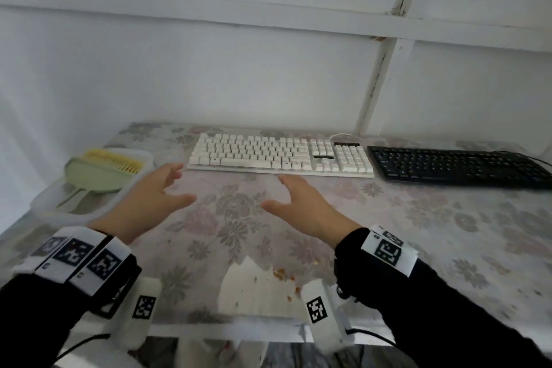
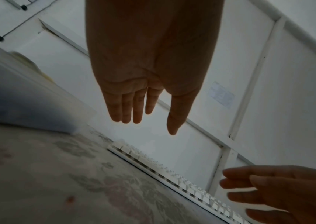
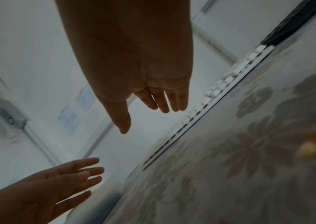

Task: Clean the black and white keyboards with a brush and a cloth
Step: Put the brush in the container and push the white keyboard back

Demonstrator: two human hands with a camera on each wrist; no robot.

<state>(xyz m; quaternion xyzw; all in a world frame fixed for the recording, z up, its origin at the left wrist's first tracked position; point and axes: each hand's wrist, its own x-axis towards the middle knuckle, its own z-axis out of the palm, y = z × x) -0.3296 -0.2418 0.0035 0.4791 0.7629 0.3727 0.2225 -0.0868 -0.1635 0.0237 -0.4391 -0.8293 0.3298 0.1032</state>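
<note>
The white keyboard [image 1: 280,155] lies flat near the back of the counter [image 1: 418,233], which is covered by a floral cloth. All else is placed from this keyboard. Just beside its right end, nearly touching, lies the black keyboard [image 1: 457,169], also flat, with a dark cable running off its far right corner. A thin white cable loops behind the white keyboard's number pad.

To the left of the white keyboard, near but apart from it, sits a translucent white tray [image 1: 47,203]. In the tray lie a yellow brush [image 1: 115,160], bristles pointing toward the keyboard side, and a pale green dustpan [image 1: 92,178] with its handle pointing toward the person.

In front of the white keyboard both hands hover above the counter with nothing in them. The left hand [image 1: 155,194] is held wide, fingers spread and straight, close to the keyboard's near left corner and beside the tray. The right hand [image 1: 301,200] is likewise wide, its fingertips just short of the keyboard's front edge below the space bar. Nothing lies between the hands and the keyboard.

Closer to the person than the keyboard, a torn patch [image 1: 254,290] in the cloth shows white beneath, with orange crumbs [image 1: 282,273] at its right edge.
</note>
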